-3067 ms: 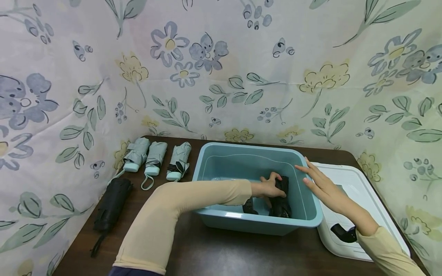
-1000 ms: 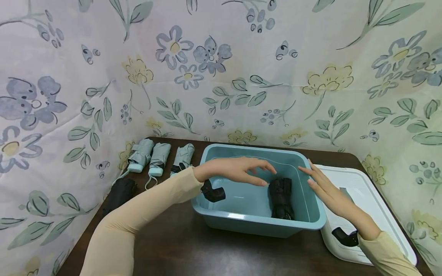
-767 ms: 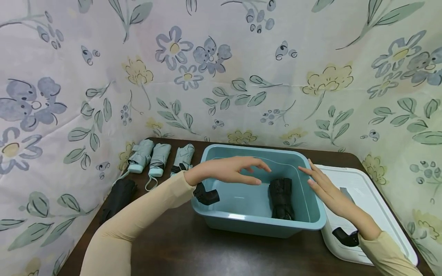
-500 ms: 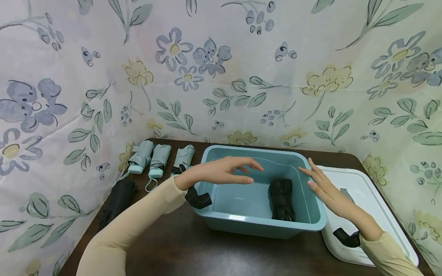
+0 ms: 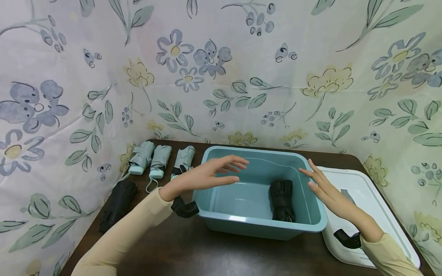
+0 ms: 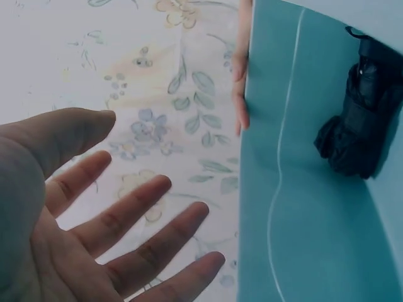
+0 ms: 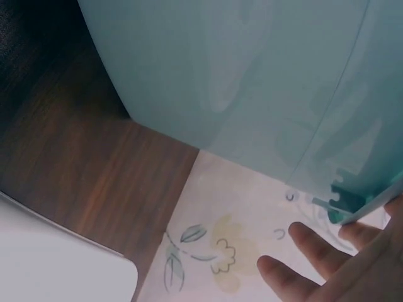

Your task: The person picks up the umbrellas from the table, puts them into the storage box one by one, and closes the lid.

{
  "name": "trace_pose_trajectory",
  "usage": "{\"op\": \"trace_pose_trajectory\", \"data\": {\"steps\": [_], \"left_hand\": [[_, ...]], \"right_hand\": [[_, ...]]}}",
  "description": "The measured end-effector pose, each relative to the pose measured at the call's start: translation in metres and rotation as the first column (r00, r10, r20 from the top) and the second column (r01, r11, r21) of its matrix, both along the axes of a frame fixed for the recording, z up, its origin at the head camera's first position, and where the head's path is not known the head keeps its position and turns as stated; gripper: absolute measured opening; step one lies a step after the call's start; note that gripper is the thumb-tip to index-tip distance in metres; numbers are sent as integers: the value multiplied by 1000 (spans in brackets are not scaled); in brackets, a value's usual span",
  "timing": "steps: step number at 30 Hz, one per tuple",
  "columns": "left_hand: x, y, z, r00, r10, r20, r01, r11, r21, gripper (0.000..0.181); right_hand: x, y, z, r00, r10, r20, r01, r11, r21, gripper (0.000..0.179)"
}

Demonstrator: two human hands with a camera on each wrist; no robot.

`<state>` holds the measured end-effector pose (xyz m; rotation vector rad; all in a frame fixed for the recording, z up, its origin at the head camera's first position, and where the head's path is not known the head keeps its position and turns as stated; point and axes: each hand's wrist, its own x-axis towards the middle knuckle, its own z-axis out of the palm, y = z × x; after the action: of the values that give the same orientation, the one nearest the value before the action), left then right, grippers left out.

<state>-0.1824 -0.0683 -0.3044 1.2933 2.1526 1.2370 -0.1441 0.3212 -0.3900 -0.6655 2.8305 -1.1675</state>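
Observation:
Over the left part of the blue plastic bin (image 5: 238,219) hangs my left hand (image 5: 203,174), palm turned inward, fingers apart and holding nothing. In the left wrist view its fingers (image 6: 148,251) spread beside the bin wall. My right hand (image 5: 329,189) rests at the bin's right rim with its fingers extended. Inside the bin, against its right end, lies a folded black umbrella (image 5: 281,201); the left wrist view also shows this black umbrella (image 6: 365,113).
Three folded light-blue umbrellas stand in a row at the back left: one umbrella (image 5: 141,157), another (image 5: 160,159), a third (image 5: 184,157). A black umbrella (image 5: 117,205) lies nearer on the left. A white lid (image 5: 366,207) lies right of the bin on the dark wooden table (image 5: 193,253).
My left hand has let go of the black umbrella in the bin, risen out and drawn back to the left. My right hand stays at the right rim.

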Motion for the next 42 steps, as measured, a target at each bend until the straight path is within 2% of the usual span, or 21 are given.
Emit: {"op": "trace_pose_trajectory", "data": {"steps": [4, 8, 13, 17, 20, 24, 35, 38, 39, 42], "left_hand": [[4, -10, -4, 999, 43, 24, -44, 999, 27, 46], [3, -23, -14, 993, 114, -7, -113, 992, 56, 46], [2, -37, -27, 978, 206, -34, -201, 973, 109, 41], [7, -45, -31, 954, 300, -9, -295, 943, 154, 37], [15, -49, -28, 926, 378, 8, -374, 911, 176, 35], [26, -58, -24, 895, 445, 33, -443, 878, 178, 34], [31, -97, -48, 861, 507, 32, -506, 848, 157, 34], [29, -109, -61, 852, 524, 11, -520, 843, 137, 34], [27, -113, -66, 851, 526, 5, -522, 844, 127, 34], [22, -127, -80, 861, 508, -3, -505, 857, 99, 33]], "right_hand": [[-1, 0, -3, 1000, 0, 9, 0, 1000, -11, 47], [-1, 0, -4, 1000, -9, 17, 9, 1000, -13, 47], [-2, 0, -4, 1000, -25, 16, 25, 1000, -8, 46], [-1, 1, -4, 999, -31, 14, 31, 999, -18, 46], [-2, 2, -4, 999, -31, 8, 31, 999, -29, 46], [-3, 1, -5, 1000, -25, 4, 26, 999, -35, 46], [-2, 0, -6, 1000, -13, 13, 13, 999, -44, 46], [-1, 0, -6, 1000, -13, 14, 13, 999, -46, 46], [-1, 0, -5, 1000, -12, 13, 13, 999, -46, 46], [-2, 0, -5, 1000, -12, 14, 12, 999, -49, 46]]}}
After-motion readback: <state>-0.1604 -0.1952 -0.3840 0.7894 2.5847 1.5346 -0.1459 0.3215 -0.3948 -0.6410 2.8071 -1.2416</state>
